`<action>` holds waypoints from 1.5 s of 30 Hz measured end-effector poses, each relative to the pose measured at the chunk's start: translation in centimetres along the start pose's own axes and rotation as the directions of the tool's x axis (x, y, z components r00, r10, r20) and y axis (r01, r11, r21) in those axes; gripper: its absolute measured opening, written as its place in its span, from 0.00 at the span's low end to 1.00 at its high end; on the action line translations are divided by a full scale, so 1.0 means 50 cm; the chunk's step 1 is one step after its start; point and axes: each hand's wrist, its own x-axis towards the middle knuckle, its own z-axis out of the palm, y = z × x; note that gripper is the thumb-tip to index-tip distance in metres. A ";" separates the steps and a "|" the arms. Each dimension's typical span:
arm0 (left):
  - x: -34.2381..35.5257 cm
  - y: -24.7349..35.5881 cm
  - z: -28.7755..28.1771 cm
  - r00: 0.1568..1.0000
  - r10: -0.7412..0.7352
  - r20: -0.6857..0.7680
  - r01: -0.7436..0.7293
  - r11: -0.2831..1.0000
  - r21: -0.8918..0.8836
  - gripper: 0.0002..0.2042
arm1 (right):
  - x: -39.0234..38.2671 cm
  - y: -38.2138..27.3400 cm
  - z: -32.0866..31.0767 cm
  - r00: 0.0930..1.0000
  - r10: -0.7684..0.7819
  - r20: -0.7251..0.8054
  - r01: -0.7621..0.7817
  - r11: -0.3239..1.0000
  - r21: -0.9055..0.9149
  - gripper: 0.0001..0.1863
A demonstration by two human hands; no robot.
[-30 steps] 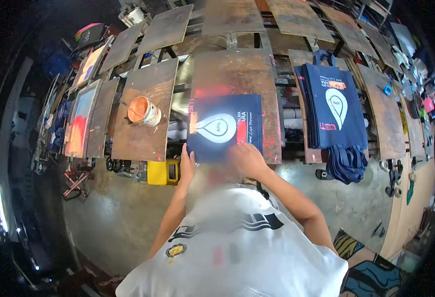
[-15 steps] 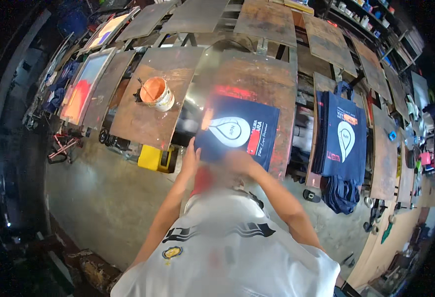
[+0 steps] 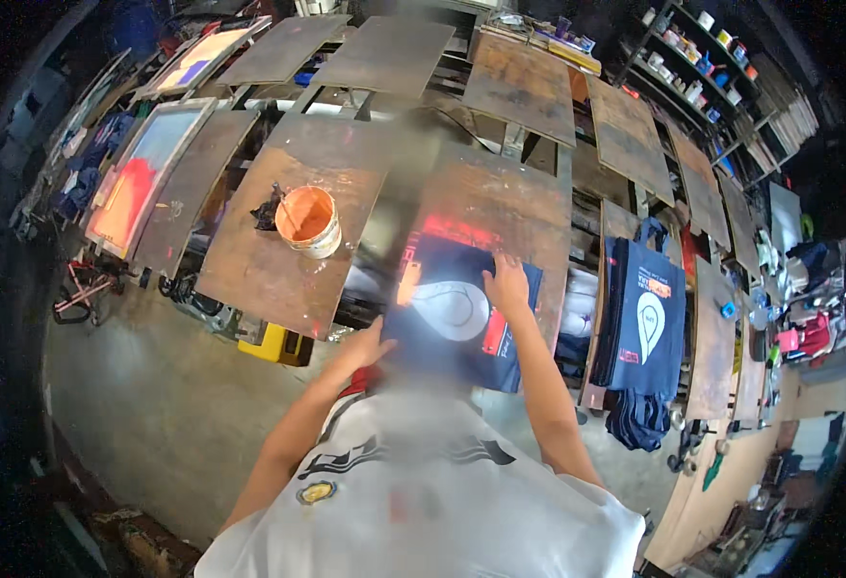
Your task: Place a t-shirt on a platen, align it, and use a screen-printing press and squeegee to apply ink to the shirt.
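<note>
A navy bag (image 3: pixel 432 349) with a white drop-shaped print and red patches lies on the central board (image 3: pixel 495 181). At its left edge, toward the bottom, my left hand (image 3: pixel 365 349) grips the fabric with closed fingers. My right hand (image 3: pixel 507 285) rests on the bag's upper right part, fingers apart. A blurred band down the picture's middle hides part of the bag. To the left, a bucket (image 3: pixel 307 220) of orange paint with a stick in it stands on a board (image 3: pixel 278 299), beside dark crumpled material (image 3: pixel 265 212).
A stack of navy bags (image 3: pixel 625 337) lies on the board to the right, handles hanging down. A colour-stained framed screen (image 3: pixel 139 183) is at the left. More wooden boards (image 3: pixel 514 96) run behind. Shelves (image 3: pixel 692 58) with containers stand at the back right, a yellow case (image 3: pixel 273 342) below.
My right hand has moved up from the bag's near edge to its upper right part. My left hand stays at the left edge, now lower in view, as the whole view has shifted.
</note>
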 end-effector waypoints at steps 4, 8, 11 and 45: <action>0.046 -0.041 -0.006 0.996 0.027 0.090 -0.025 0.999 -0.022 0.36 | 0.004 -0.065 0.001 0.951 -0.081 0.300 -0.022 0.945 0.326 0.18; 0.083 -0.045 -0.032 0.961 0.058 0.270 -0.014 0.987 -0.163 0.35 | 0.001 -0.161 -0.026 0.519 -0.244 0.819 -0.513 0.677 0.527 0.15; 0.075 -0.033 -0.050 0.935 0.150 0.320 -0.020 0.926 -0.376 0.36 | -0.011 -0.111 0.071 0.773 0.143 0.618 -0.507 0.725 0.466 0.13; 0.117 -0.070 0.007 0.769 0.219 0.600 0.605 0.051 -0.794 0.21 | -0.419 -0.124 -0.096 0.824 0.508 0.252 -0.405 0.839 -0.364 0.48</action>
